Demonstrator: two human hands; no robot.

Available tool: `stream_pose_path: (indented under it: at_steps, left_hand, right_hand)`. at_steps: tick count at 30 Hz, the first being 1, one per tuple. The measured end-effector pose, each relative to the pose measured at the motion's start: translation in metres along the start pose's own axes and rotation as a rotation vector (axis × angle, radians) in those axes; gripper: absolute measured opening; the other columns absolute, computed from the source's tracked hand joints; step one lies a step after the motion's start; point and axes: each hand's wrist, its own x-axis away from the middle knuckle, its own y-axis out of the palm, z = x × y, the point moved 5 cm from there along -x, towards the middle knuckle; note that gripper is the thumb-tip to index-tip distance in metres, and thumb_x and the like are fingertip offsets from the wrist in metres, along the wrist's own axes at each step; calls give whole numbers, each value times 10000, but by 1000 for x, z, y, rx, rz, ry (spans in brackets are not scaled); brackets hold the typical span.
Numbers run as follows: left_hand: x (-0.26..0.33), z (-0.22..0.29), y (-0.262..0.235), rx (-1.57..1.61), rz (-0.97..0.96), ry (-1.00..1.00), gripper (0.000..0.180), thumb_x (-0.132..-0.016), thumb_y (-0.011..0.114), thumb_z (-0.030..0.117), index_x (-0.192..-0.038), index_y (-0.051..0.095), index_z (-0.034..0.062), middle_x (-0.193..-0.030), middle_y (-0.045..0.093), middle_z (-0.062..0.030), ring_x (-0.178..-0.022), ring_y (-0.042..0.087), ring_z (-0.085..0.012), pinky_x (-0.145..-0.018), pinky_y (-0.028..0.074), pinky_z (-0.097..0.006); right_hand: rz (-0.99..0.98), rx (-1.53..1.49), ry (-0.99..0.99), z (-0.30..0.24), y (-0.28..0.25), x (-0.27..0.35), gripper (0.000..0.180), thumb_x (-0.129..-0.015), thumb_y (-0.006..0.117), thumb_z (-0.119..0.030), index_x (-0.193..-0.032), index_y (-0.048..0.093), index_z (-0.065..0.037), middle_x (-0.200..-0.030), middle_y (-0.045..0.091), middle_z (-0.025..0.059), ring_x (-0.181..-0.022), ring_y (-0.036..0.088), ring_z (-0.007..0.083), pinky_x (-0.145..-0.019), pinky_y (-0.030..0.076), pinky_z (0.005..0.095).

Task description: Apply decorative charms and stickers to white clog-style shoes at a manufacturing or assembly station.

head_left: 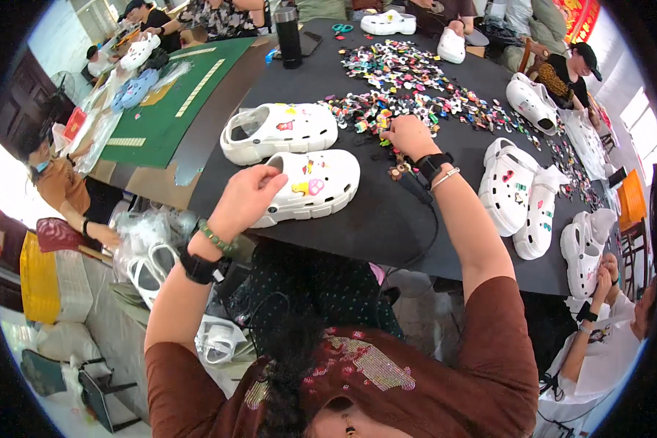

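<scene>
A white clog [334, 174] with colourful shoe charms on its upper lies near the front edge of the black table. My left hand [244, 196] is closed on it at the opening, its curled fingers partly hidden. Just behind sits a second white clog [310, 131], also with charms on it. At the near edge of a large pile of small colourful shoe charms [398, 69], my right hand [412, 137] reaches in with its fingertips bent together. What lies between those fingertips is too small to make out. A few brown charms [397, 172] lie beside my right wrist.
More white clogs [505, 191] stand to the right, some with charms. A black tumbler [288, 38] stands at the back left. Left of my table is a green-topped table [171, 109] with clogs on it. Several people work around the tables; one person's hands [604, 281] hold a clog at right.
</scene>
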Motion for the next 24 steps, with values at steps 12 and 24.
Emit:
stream_pose_path:
  at_steps: [12, 24]
  left_hand:
    - [-42, -6, 51, 1053, -418, -368, 412, -927, 630, 193, -1259, 514, -23, -1208, 623, -119, -1004, 656, -176, -867, 549, -323]
    - [-38, -10, 61, 1159, -480, -334, 396, -892, 608, 31, -1267, 508, -44, -1208, 626, -150, -988, 671, -235, -841, 570, -381]
  right_hand:
    - [105, -108, -167, -1, 13, 4, 292, -700, 793, -191, -898, 636, -43, -923, 666, 148, -951, 629, 338, -749, 508, 445]
    - [103, -344, -129, -10, -22, 30, 197, -755, 733, -90, -918, 648, -21, -842, 688, 160, -804, 668, 307, -720, 511, 413]
